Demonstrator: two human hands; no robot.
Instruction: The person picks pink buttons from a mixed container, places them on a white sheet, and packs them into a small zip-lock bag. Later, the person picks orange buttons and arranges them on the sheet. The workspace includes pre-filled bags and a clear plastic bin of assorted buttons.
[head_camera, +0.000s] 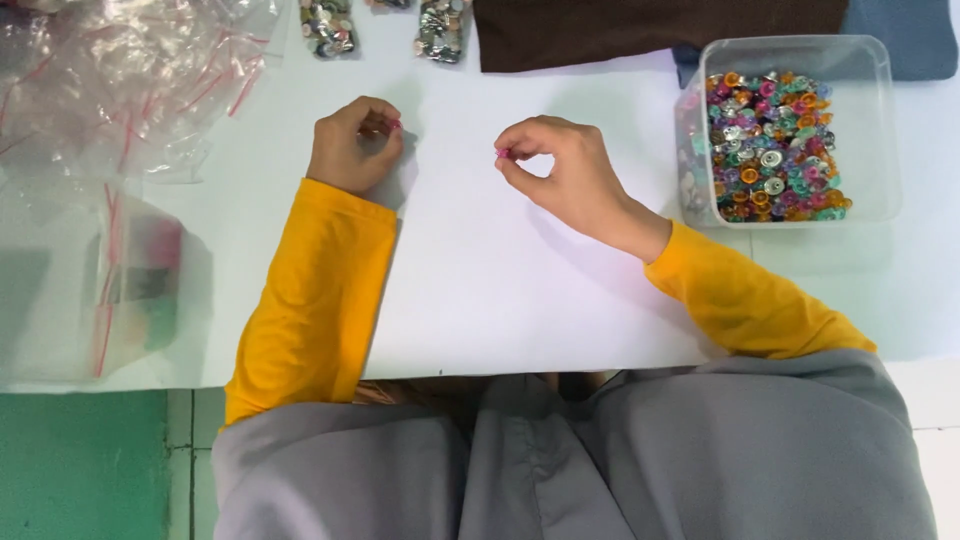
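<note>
On white table (480, 300), L hand (350, 148) & R hand (560, 175) each pinch tiny pink bead (503, 153); axis too small to tell.

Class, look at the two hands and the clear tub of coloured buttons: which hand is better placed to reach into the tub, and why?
The right hand. It is the one nearer the tub of buttons, on the same side of the table. The left hand lies farther off, fingers curled round small pink pieces.

You are working over a white table top (480, 290). Lying directly on it: a clear plastic tub (870, 130) of coloured buttons at right, clear zip bags (120, 80) at left, two filled packets (328, 26) and brown cloth (640, 28) along the far edge
</note>
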